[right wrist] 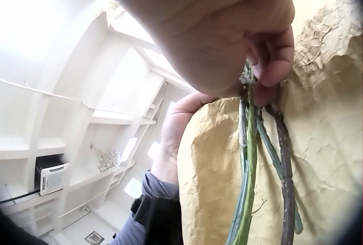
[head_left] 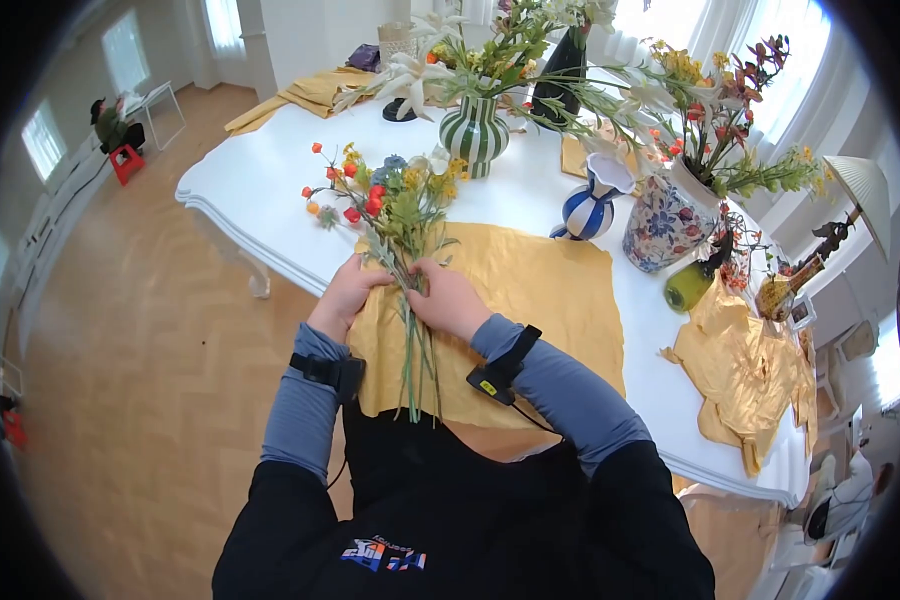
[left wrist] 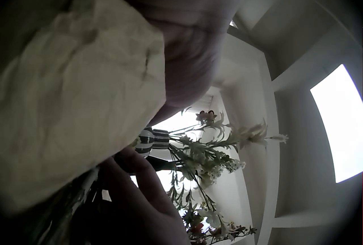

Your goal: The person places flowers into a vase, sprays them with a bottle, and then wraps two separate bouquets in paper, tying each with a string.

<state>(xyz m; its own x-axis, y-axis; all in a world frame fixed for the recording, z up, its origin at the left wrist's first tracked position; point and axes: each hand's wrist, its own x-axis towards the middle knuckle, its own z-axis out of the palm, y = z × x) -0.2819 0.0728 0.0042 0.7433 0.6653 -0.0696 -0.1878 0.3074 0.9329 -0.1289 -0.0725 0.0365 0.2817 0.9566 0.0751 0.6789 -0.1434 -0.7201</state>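
The right hand pinches the green-stemmed bouquet of red, yellow and blue flowers over the crinkled golden paper sheet; the left hand, just beside, holds the sheet's left edge. Stems bunched firmly and that edge drawn taut should prevent slipping and creases

Herringbone wood floor — bright windows

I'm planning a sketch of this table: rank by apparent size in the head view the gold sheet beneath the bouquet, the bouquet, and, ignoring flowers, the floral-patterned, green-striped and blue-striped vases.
1. Gold sheet
2. Bouquet
3. Floral-patterned vase
Green-striped vase and blue-striped vase: smallest, too alike to rank.
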